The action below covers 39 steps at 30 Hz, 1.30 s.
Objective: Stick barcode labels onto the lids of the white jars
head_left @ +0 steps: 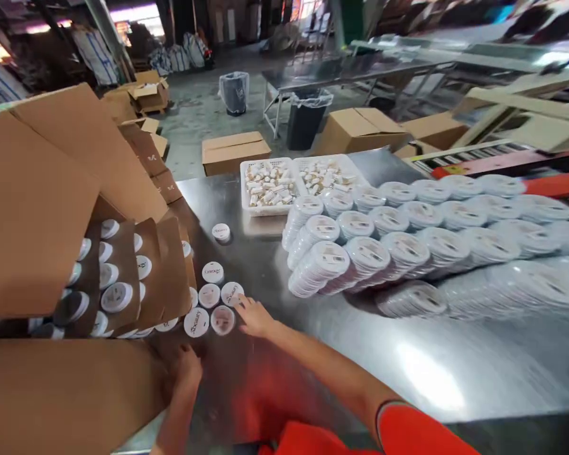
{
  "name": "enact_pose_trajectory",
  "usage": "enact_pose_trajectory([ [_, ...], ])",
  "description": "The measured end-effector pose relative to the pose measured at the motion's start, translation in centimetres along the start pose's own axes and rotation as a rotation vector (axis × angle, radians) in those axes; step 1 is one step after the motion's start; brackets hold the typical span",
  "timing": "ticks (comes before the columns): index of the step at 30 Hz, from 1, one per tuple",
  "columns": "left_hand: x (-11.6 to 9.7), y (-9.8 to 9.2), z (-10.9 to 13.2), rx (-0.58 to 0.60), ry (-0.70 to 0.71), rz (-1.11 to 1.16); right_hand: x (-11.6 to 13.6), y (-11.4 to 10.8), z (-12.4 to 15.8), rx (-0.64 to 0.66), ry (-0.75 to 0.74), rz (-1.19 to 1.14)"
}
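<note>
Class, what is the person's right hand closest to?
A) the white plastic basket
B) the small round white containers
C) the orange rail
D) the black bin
B: the right hand reaches across the steel table to the small round white containers.

Your right hand [255, 317] stretches out well beyond your orange sleeve [422, 433], palm down and fingers spread, with the bare forearm angling up and inward. Your left hand [188, 370] sits lower in view, closer in, fingers curled downward.
</note>
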State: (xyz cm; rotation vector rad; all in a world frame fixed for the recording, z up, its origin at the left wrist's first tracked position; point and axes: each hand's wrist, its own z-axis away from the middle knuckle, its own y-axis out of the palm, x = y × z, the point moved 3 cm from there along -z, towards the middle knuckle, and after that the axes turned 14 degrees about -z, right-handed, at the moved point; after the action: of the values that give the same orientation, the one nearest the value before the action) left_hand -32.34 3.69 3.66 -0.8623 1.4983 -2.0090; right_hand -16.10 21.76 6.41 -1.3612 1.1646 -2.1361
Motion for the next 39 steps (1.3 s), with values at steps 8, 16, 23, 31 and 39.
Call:
enact_pose_trajectory([
  [8,-3.6,0.7,-8.4,-0.092,0.050,0.152,-1.5,0.1,-16.7,0.045,-0.324,0.140],
  [16,-5.6,1.6,-6.4,0.066,0.004,0.028,-5.1,3.8,-10.6,-0.047,-0.247,0.004],
  [23,-10.3,4.1,3.6,0.021,0.296,-0.086,-7.6,7.3,5.1,-0.162,0.043,-0.011],
  [31,-8.6,4.3,9.6,-0.082,0.451,0.053,-7.7,8.8,14.1,-0.285,0.229,0.009],
  [39,-3.9,5.3,11.9,-0.117,0.546,0.034,-6.6,11.8,20.9,-0.236,0.263,-0.039],
])
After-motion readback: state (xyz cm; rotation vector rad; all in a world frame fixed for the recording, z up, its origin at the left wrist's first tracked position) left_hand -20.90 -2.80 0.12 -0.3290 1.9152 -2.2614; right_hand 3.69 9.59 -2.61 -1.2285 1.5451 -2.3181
